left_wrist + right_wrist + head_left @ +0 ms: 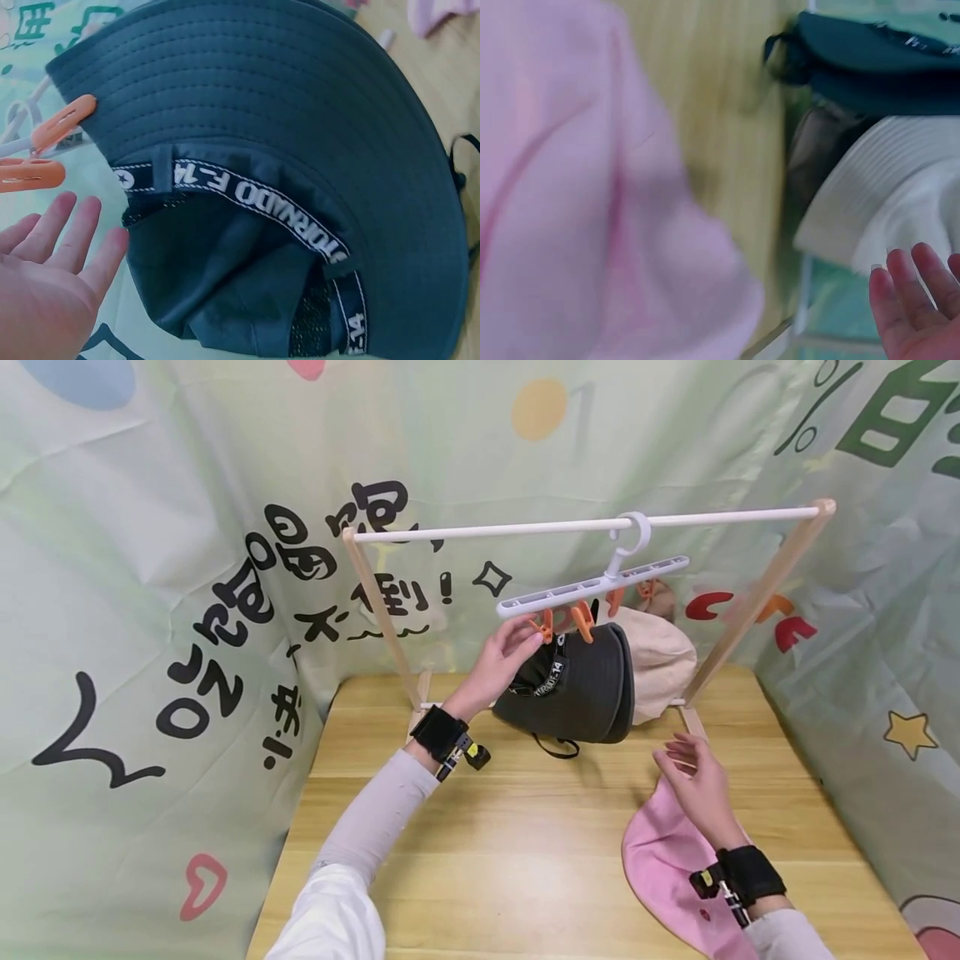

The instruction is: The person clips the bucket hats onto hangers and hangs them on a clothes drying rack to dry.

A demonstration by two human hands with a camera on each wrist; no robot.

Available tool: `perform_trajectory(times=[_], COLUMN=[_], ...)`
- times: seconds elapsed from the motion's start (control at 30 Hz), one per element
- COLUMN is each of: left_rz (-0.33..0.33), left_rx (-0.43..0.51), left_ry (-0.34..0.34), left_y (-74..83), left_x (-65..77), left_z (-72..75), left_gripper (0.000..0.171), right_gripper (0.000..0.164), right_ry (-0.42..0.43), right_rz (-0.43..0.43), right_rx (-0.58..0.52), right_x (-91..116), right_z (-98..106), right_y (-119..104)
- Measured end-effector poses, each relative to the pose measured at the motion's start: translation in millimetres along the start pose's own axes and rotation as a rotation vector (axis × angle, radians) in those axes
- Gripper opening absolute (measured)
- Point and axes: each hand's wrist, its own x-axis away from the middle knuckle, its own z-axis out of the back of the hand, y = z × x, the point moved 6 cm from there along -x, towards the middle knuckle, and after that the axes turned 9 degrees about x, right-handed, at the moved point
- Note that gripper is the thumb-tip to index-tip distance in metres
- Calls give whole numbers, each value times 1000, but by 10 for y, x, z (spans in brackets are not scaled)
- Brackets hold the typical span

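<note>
A dark bucket hat (592, 685) with a lettered inner band hangs by its brim from orange clothespins (582, 622) on a pale hanger (555, 597). Beside the nearest clothespin is my left hand (504, 662); the left wrist view shows its fingers (71, 232) spread, just off the hat's edge, holding nothing. A cream hat (663, 660) hangs behind the dark one. My right hand (701, 781) hovers with loosely bent fingers over a pink hat (660, 852) lying on the table. Nothing is in that hand.
The hanger hooks over the white rod (487, 531) of a wooden-sided rack (761, 593) standing at the back of the table (480, 877). Printed cloth walls (187, 527) surround the table on the left, back and right. A black cord (558, 752) dangles under the dark hat.
</note>
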Motion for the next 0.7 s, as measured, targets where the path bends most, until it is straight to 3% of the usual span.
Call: perform_trajectory(times=[0.23,0.7], left_rz=[-15,-49], left_rx=[140,270], left_ry=[-8,-59], left_y=[35,78], left_x=[-81,-160], left_z=[-91,-189], left_gripper=[46,31], right_gripper=[58,75], right_ry=[-74,-202], right_rz=[-21,-94], right_rx=[95,367], right_x=[108,299], right_z=[48,128], right_y=[505,977])
